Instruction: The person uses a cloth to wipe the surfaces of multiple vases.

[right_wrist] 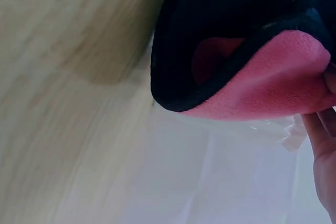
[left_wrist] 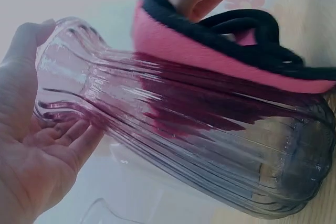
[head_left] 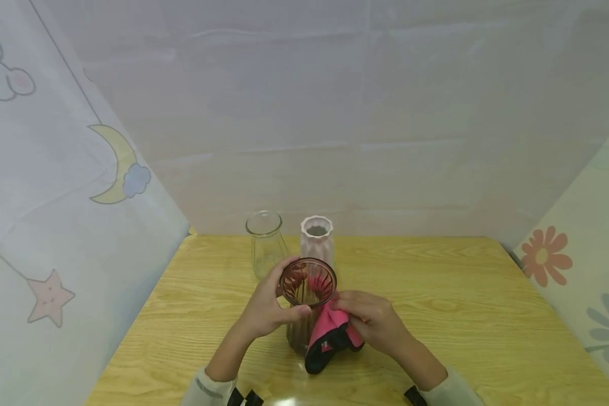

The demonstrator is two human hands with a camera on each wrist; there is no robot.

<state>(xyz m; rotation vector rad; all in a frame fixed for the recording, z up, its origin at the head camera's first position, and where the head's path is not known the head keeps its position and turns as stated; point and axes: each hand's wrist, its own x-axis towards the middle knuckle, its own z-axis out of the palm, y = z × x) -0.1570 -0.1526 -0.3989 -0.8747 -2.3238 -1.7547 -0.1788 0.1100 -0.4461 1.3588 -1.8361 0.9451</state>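
Note:
A ribbed glass vase [head_left: 298, 332], pinkish at its flared rim and greyer toward the base, stands close in front of me in the head view. My left hand [head_left: 269, 307] holds it around the neck, thumb on the near side and fingers behind. With bent fingers my right hand [head_left: 375, 320] grips a pink cloth with black edging [head_left: 330, 327]. In the left wrist view the cloth [left_wrist: 210, 51] lies along the vase's ribbed side [left_wrist: 184, 150], and its pink shows through the glass. The right wrist view has the cloth [right_wrist: 268, 77] folded over, hiding most of the vase.
A clear glass vase [head_left: 265, 248] stands behind to the left, and a pale pink faceted vase [head_left: 317, 242] just behind the held one. All are on a wood-grain table [head_left: 436, 293]. Cloth-like walls printed with a moon [head_left: 124, 158] and flowers [head_left: 545, 256] enclose it.

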